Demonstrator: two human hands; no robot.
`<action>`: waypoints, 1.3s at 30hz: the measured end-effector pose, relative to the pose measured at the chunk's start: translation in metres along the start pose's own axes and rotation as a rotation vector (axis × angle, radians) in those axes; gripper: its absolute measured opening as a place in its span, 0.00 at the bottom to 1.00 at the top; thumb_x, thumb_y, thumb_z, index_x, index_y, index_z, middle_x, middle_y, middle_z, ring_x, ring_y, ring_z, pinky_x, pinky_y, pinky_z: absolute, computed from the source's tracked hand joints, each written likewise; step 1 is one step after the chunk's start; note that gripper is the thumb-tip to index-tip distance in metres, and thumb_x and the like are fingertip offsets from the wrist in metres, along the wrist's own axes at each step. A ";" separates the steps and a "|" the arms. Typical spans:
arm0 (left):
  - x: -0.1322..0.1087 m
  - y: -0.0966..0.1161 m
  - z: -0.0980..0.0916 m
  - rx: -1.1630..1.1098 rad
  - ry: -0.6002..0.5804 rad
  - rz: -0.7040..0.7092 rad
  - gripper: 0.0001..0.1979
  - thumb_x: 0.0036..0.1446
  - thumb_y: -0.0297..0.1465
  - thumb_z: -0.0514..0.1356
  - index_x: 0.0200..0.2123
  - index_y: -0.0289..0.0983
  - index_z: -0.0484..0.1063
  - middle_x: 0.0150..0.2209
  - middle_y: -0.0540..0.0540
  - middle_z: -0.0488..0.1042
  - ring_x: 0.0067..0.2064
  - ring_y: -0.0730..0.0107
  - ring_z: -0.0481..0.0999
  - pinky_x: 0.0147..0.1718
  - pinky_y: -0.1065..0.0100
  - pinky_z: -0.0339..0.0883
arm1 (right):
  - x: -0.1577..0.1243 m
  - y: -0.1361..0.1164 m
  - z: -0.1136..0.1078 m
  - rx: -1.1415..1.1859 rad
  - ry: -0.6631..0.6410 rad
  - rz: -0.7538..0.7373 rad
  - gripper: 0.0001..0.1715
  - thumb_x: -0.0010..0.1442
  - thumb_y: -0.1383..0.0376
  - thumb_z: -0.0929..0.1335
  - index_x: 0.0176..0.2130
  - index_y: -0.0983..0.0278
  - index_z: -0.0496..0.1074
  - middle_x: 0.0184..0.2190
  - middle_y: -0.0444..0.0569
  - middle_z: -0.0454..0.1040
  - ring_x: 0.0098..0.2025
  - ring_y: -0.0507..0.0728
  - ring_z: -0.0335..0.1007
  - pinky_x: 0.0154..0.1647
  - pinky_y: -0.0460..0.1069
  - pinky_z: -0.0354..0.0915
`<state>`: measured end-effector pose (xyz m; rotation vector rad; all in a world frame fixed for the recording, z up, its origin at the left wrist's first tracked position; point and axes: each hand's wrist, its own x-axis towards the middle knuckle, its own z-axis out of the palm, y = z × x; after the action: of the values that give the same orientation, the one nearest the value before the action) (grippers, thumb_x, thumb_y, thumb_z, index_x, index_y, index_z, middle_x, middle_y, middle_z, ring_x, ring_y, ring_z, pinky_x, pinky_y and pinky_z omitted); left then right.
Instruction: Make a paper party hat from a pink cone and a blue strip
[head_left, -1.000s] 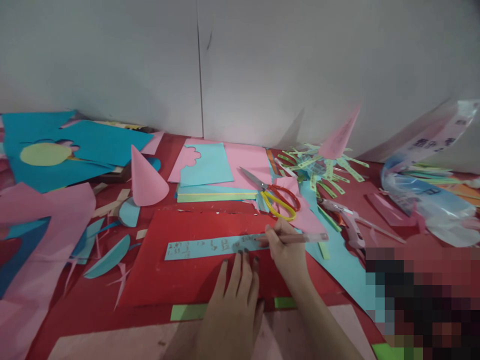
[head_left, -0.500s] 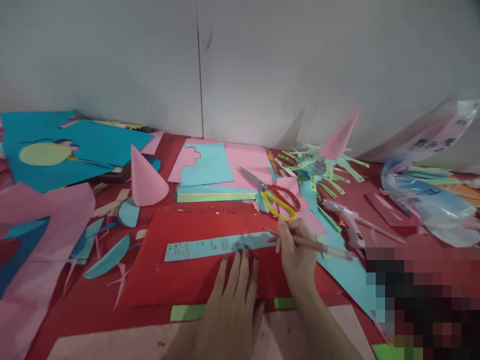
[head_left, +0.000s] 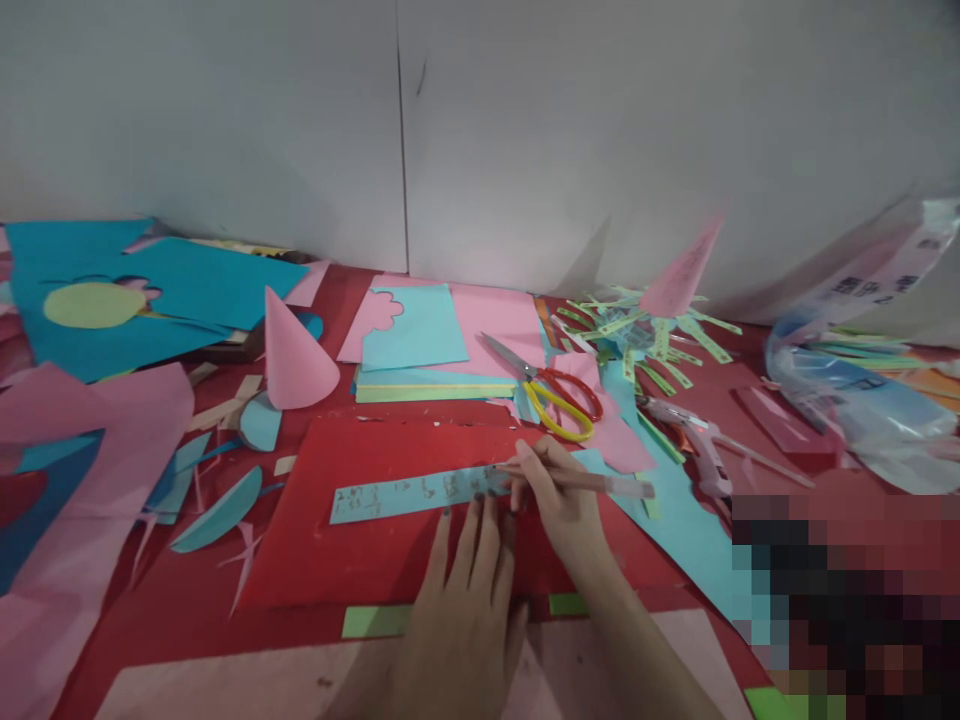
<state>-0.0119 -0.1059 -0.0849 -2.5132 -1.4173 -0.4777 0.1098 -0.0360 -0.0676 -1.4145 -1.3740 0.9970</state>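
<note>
My right hand [head_left: 559,495] grips a pen [head_left: 585,480], its tip at the right part of a light blue paper strip [head_left: 409,495]. Handwritten marks run along the strip, which lies on a red sheet [head_left: 330,560]. With fingers stretched out, my left hand [head_left: 465,590] presses flat on the red sheet, fingertips at the strip's lower edge. The strip's right end is partly hidden behind my right hand. Just beyond that hand lie scissors [head_left: 540,385] with one red and one yellow handle, on pink paper scraps.
A pink paper cone [head_left: 296,360] stands left of a paper stack [head_left: 435,388]. Another pink cone [head_left: 682,275] sits on green fringed strips at the right. Further right are a glue gun [head_left: 697,445] and a plastic bag [head_left: 862,390]. A wall [head_left: 480,140] closes off the back.
My right hand has moved left with the pen, bringing its tip further left along the blue strip. My left hand stays in place. The view has shifted slightly.
</note>
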 end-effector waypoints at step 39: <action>0.000 0.005 0.004 -0.017 0.026 -0.066 0.21 0.56 0.39 0.47 0.42 0.35 0.72 0.47 0.43 0.73 0.51 0.58 0.68 0.49 0.57 0.58 | 0.000 0.007 0.002 -0.360 0.001 -0.110 0.20 0.55 0.61 0.61 0.18 0.61 0.49 0.11 0.36 0.52 0.15 0.47 0.48 0.17 0.43 0.51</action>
<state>-0.0072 -0.1071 -0.0886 -2.4706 -1.4969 -0.5352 0.1095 -0.0360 -0.0749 -1.5766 -1.6718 0.6994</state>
